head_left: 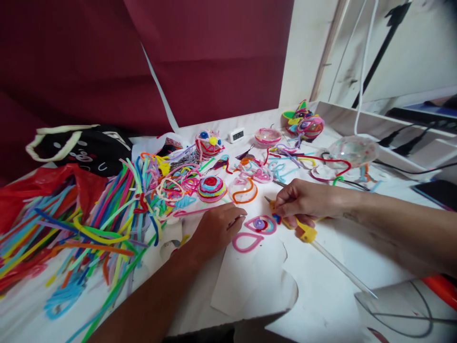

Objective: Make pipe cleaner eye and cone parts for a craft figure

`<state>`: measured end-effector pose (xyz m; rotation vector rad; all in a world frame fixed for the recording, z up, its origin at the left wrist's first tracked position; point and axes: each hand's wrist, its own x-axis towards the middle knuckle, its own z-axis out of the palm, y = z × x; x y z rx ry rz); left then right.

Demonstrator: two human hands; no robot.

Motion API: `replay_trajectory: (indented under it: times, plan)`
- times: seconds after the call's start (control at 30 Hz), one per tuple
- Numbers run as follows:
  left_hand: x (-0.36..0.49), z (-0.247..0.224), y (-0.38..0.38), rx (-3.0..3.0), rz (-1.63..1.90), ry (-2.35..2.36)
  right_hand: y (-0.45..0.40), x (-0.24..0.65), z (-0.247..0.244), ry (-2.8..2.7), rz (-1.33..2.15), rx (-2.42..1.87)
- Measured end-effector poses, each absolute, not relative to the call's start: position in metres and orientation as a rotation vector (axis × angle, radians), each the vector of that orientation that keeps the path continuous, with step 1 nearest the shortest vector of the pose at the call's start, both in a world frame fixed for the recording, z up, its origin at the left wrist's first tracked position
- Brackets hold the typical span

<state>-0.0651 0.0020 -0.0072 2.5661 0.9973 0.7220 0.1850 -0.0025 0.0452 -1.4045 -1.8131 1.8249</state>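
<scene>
My right hand (294,202) is wrapped round a yellow glue gun (306,233), its metal tip pointing left and a long clear glue stick (342,267) coming out of the back. My left hand (221,221) rests low over the table with its fingers curled together; what they hold, if anything, is hidden. Between the hands lies an eye shape of coiled pipe cleaners (261,225) with a purple centre. Just below it is a pink pipe-cleaner teardrop loop (247,242). A clear dome with an orange pipe cleaner (244,190) stands behind them.
Many loose pipe cleaners (117,214) spread over the left side. A striped round piece (212,189), a decorated ball (208,143), a small digital clock (236,136) and a clear plastic dome (353,151) stand farther back. Cut white sheet (253,286) lies in front; a phone (437,193) is at right.
</scene>
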Motion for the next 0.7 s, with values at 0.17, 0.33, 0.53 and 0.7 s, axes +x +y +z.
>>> replay_trajectory:
  times: [0.17, 0.33, 0.53, 0.7]
  plan:
    - [-0.0644, -0.0073, 0.0014, 2.538, 0.728, 1.025, -0.0017, 0.1907, 0.0420, -1.801, 1.813, -1.391]
    - [-0.0643, -0.0077, 0.0022, 2.516, 0.715, 1.028, -0.0028, 0.1888, 0.0394, -1.874, 1.769, -1.410]
    - [-0.0640, -0.0088, 0.0024, 2.522, 0.690, 1.009, -0.0049, 0.1874, 0.0388, -1.938, 1.710, -1.391]
    - [-0.0634, -0.0061, -0.0001, 2.510, 0.650, 1.009, -0.0089, 0.1914, 0.0428, -1.964, 1.692, -1.349]
